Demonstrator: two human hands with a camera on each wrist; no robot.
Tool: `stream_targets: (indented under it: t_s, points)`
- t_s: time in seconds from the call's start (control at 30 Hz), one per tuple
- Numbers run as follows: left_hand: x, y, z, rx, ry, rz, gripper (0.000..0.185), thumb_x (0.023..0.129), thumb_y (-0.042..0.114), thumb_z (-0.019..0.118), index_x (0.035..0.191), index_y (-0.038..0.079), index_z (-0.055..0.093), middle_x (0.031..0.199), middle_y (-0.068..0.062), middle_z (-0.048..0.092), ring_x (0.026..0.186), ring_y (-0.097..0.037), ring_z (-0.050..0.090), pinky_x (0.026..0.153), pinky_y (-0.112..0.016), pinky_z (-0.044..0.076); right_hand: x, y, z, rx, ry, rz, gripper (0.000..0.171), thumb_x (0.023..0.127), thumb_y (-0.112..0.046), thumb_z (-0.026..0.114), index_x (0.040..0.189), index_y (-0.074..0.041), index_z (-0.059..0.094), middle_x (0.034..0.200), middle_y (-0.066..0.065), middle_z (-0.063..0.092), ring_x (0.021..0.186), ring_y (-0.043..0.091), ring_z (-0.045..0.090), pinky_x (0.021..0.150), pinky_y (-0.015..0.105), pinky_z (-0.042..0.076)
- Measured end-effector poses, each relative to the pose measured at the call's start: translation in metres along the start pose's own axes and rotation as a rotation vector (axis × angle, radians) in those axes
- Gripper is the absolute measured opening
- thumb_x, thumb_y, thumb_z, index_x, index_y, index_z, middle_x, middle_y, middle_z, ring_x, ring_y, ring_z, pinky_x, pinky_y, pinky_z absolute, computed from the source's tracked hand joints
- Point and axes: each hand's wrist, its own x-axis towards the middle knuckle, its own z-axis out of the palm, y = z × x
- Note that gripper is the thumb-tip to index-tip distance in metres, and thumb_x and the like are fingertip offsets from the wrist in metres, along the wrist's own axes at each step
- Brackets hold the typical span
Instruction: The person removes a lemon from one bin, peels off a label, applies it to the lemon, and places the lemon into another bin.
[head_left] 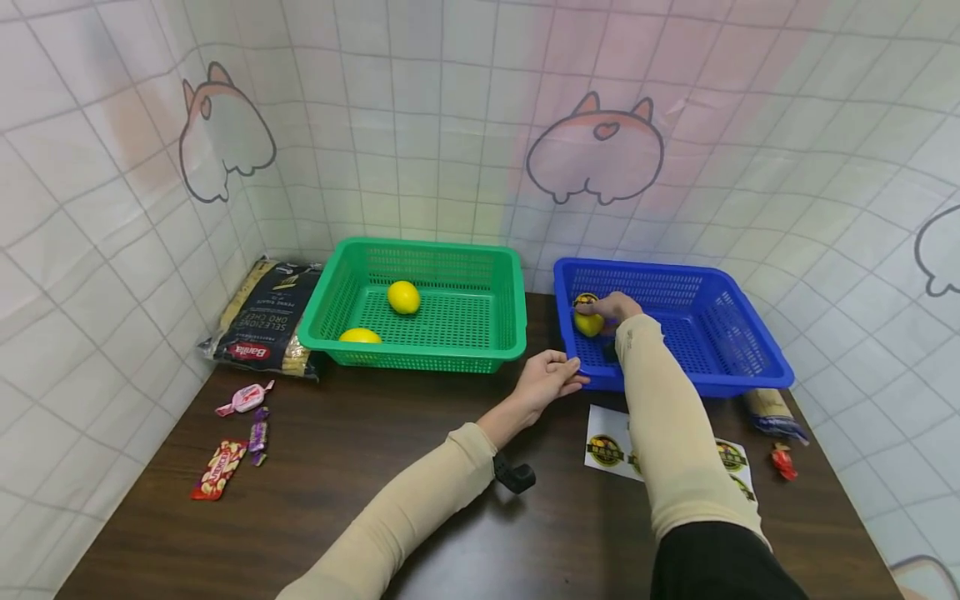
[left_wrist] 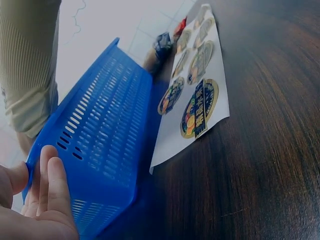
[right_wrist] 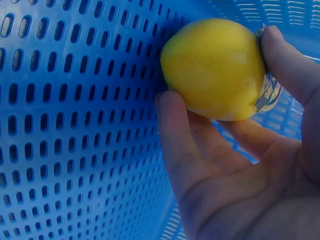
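Note:
My right hand (head_left: 619, 307) is inside the blue basket (head_left: 750, 379), near its left wall. It holds a yellow lemon (right_wrist: 212, 70), with the thumb on one side and the fingers beneath and around it. A dark round sticker (right_wrist: 270, 94) shows on the lemon by the thumb, partly hidden. At the basket's near left corner, my left hand (head_left: 543, 382) pinches the rim between thumb and fingers. A white sheet of round stickers (left_wrist: 202, 95) lies on the table in front of the basket, partly covered by the right forearm in the head view.
To the left stands a green basket (head_left: 427, 360) with two lemons (head_left: 403, 297) in it. A pasta bag (head_left: 270, 317) leans beside it. Several wrapped sweets (head_left: 246, 398) lie at the left; a red sweet (head_left: 783, 461) and a small package (head_left: 772, 412) lie at the right.

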Motion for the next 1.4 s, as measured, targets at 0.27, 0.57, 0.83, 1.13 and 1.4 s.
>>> stream_targets:
  t_s: [0.27,0.57,0.83,1.13,1.4]
  points:
    - [0.003,0.003,0.001,0.004,0.012,0.016,0.019,0.1,0.013,0.06,0.114,0.001,0.056,0.118,-0.027,0.07,0.086,-0.012,0.072,0.086,-0.028,0.061,0.002,-0.002,-0.005,0.036,0.022,-0.058,0.077,0.096,-0.042,0.061,0.15,0.005,0.033,0.152,0.025,0.041,0.131,0.038,0.054,0.107,0.042,0.052]
    - [0.003,0.001,0.002,0.008,0.02,-0.003,0.019,0.1,0.013,0.059,0.114,0.001,0.056,0.115,-0.023,0.071,0.086,-0.013,0.072,0.086,-0.028,0.061,-0.005,-0.002,-0.012,0.026,-0.004,-0.043,0.083,0.098,-0.046,0.055,0.155,0.005,0.022,0.158,0.025,0.034,0.135,0.04,0.052,0.11,0.046,0.05]
    - [0.004,-0.001,0.002,0.108,0.03,0.047,0.021,0.099,0.018,0.063,0.111,0.002,0.058,0.111,-0.022,0.074,0.085,-0.013,0.074,0.082,-0.027,0.062,-0.041,-0.019,-0.022,-0.183,0.109,-0.131,0.083,0.101,-0.053,0.045,0.153,0.008,0.024,0.154,0.031,0.036,0.132,0.046,0.046,0.112,0.057,0.043]
    - [-0.016,-0.001,-0.018,0.394,-0.02,0.177,0.034,0.102,0.034,0.057,0.113,0.002,0.065,0.102,-0.019,0.076,0.083,-0.017,0.076,0.075,-0.027,0.063,-0.13,-0.043,-0.009,-0.205,0.245,-0.496,0.077,0.1,-0.054,0.049,0.157,-0.009,0.026,0.158,0.023,0.036,0.142,0.044,0.039,0.115,0.062,0.036]
    - [-0.049,0.009,-0.047,0.53,-0.119,0.249,0.029,0.103,0.03,0.054,0.111,0.006,0.066,0.102,-0.018,0.076,0.081,-0.021,0.074,0.078,-0.039,0.063,-0.178,-0.02,0.051,-0.12,0.231,-0.718,0.061,0.098,-0.047,0.058,0.148,-0.015,0.045,0.149,0.014,0.053,0.134,0.036,0.055,0.103,0.056,0.051]
